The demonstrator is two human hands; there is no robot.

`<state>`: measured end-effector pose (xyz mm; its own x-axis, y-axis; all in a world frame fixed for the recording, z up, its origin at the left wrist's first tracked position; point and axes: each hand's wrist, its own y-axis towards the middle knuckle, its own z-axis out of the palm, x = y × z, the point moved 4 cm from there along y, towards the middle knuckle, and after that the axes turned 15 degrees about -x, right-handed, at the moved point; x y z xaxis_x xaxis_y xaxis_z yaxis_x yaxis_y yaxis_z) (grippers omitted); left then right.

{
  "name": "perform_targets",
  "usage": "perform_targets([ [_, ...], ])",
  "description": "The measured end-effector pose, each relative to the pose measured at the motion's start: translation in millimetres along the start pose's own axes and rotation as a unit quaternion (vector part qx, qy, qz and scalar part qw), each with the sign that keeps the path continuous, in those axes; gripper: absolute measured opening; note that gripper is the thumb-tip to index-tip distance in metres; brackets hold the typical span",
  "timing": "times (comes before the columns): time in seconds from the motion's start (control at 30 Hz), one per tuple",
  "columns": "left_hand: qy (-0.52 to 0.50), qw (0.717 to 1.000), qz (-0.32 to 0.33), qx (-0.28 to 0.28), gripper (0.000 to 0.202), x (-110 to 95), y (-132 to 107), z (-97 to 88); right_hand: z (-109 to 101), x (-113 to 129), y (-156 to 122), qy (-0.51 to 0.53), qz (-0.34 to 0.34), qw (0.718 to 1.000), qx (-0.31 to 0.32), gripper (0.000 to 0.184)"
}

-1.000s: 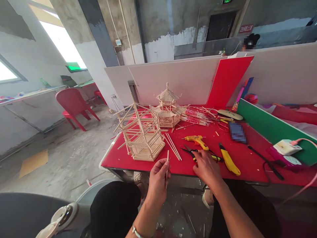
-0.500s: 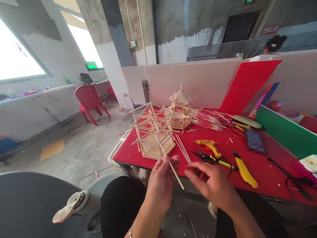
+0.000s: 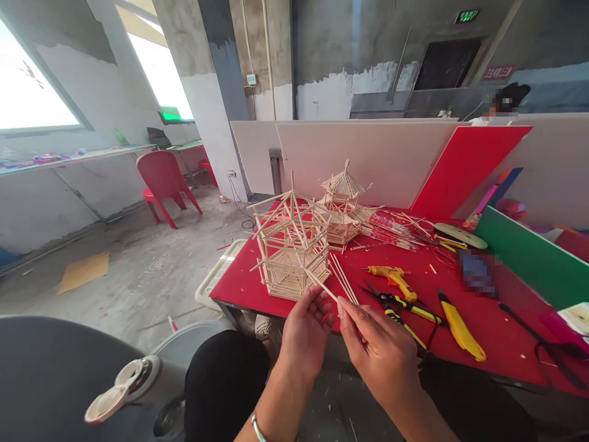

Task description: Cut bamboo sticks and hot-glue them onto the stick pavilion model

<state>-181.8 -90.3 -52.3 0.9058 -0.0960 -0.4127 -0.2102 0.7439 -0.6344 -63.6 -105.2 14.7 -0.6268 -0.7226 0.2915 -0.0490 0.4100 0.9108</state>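
Observation:
My right hand (image 3: pixel 381 344) pinches the lower end of a thin wooden stick (image 3: pixel 323 287), which slants up toward the stick pavilion frame (image 3: pixel 294 245). Just left of it, my left hand (image 3: pixel 306 334) is palm up with its fingers loosely apart, close under the stick; whether it touches the stick is hard to tell. The frame has a hexagonal slatted base and open roof ribs rising to a point. Behind it stands a second stick pavilion (image 3: pixel 344 184) with a covered roof. Several loose sticks (image 3: pixel 343 279) lie beside the frame.
On the red table (image 3: pixel 248 270) lie a yellow glue gun (image 3: pixel 393 279), black-and-yellow pliers (image 3: pixel 400 304), a yellow utility knife (image 3: pixel 460 325) and bagged sticks (image 3: pixel 391 230). A green board (image 3: pixel 534 252) edges the right. An open-lidded cup (image 3: pixel 138 377) stands at lower left.
My right hand has moved left and closed on the stick's lower end. My left hand's pinch on the stick has loosened and its fingers have opened. The view has shifted slightly.

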Motion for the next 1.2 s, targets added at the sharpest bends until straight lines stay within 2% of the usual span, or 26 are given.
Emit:
perform_targets([
  [0.2,-0.015,1.000,-0.005,0.018,0.012,-5,11,1.4,12,-3,-4,-0.007,-0.009,1.000,0.001,0.024],
  [0.3,-0.027,0.999,-0.010,0.027,0.011,-5,12,3.5,14,-3,-6,-0.002,-0.017,1.000,-0.009,0.023],
  [0.5,-0.035,0.998,-0.035,0.049,0.009,-6,12,7.8,16,-3,-8,0.016,-0.006,1.000,0.009,0.023],
  [0.87,-0.043,0.997,-0.047,0.043,0.009,-5,17,6.1,19,-4,-10,0.002,-0.012,1.000,-0.004,0.022],
  [1.2,-0.041,0.997,-0.059,0.036,0.010,-6,13,8.0,21,-6,-12,-0.016,-0.008,1.000,0.003,0.020],
])
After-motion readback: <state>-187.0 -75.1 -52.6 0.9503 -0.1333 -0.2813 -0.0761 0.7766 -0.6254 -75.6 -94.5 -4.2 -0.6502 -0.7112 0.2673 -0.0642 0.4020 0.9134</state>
